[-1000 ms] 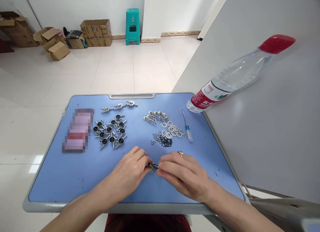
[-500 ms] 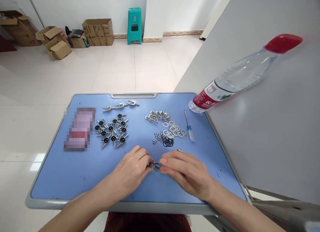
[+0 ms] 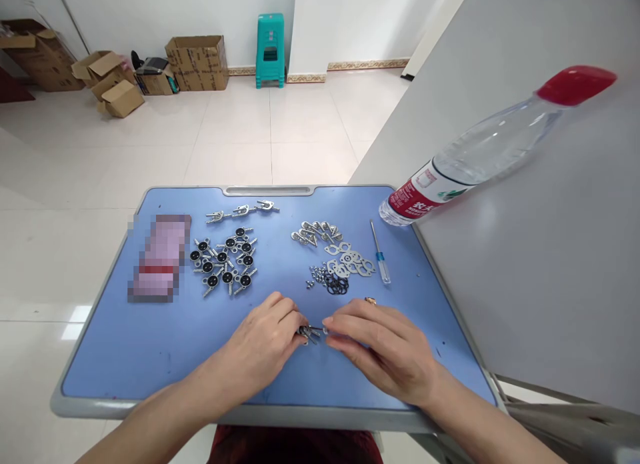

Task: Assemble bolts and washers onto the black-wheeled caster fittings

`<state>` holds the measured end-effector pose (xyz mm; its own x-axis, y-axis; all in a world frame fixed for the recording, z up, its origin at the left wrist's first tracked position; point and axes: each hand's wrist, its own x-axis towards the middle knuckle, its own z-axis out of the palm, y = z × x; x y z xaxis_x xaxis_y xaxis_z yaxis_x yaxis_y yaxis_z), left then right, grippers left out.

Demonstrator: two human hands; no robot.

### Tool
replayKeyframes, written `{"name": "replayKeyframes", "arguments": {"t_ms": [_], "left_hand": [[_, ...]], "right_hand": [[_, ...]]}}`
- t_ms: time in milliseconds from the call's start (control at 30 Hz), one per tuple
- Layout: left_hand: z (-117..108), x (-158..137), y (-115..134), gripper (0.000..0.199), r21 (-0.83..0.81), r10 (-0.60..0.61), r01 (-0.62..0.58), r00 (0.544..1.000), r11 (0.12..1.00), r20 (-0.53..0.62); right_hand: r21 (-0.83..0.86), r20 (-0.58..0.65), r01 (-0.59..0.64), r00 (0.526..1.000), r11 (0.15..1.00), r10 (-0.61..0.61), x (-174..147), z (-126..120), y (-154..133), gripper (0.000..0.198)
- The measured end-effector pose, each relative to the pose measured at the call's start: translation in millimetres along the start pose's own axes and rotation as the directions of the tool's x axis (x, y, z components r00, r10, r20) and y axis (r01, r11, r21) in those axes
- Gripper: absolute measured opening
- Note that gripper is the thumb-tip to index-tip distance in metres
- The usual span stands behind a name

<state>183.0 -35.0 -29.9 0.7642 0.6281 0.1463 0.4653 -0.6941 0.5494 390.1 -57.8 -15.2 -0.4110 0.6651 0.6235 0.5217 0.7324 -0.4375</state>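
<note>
My left hand (image 3: 273, 331) is closed around a small metal fitting (image 3: 304, 331) with a dark face and metal prongs; the fingers cover much of it. From its right side, a thin dark shaft runs to a clear end, which looks like a small screwdriver (image 3: 325, 330). The fingertips of my right hand (image 3: 383, 344) pinch that clear end, and the hand hides the rest. Beyond my hands lie black rubber rings (image 3: 338, 284), small screws (image 3: 317, 274), flat metal plates (image 3: 353, 261) and teardrop-shaped metal pieces (image 3: 317, 232).
Several black-faced metal fittings (image 3: 223, 257) lie left of centre, with a row of metal brackets (image 3: 241, 211) behind. A pixelated pink item (image 3: 163, 257) is at left. Another screwdriver (image 3: 380, 257) and a water bottle (image 3: 450, 174) are at right. The blue table (image 3: 125, 357) has a grey rim.
My right hand has shifted slightly right, and its fingers have spread a little, showing more of the clear end. My left hand keeps its hold on the fitting.
</note>
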Motion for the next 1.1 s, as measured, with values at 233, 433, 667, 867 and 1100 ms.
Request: {"name": "replayKeyframes", "arguments": {"t_ms": [233,433,667,867,1100], "left_hand": [[-1.6,0.9,0.9,0.006,0.018,-0.018,0.018,1.0,1.0,0.018],[0.0,-0.4,0.1,0.004,0.005,-0.032,0.032,0.999,0.999,0.029],[1.2,-0.3,-0.8,0.003,0.007,-0.041,0.041,0.998,0.999,0.04],[-1.9,0.2,0.4,0.002,-0.004,-0.043,0.044,0.998,0.999,0.055],[1.1,-1.1,-0.5,0.011,0.032,-0.036,0.035,0.999,0.999,0.034]], "right_hand": [[0.035,0.047,-0.005,0.999,0.999,0.003,1.6,-2.5,-2.5,0.024],[-0.013,-0.044,0.022,0.999,1.0,-0.023,1.7,1.8,-0.8,0.022],[0.044,0.01,0.0,1.0,0.999,0.0,2.3,0.9,-0.4,0.02],[0.013,-0.03,-0.052,0.998,0.999,0.052,-0.1,5.1,-0.2,0.01],[0.094,0.041,-0.041,0.998,0.995,0.037,0.6,3.0,-1.3,0.028]]}}
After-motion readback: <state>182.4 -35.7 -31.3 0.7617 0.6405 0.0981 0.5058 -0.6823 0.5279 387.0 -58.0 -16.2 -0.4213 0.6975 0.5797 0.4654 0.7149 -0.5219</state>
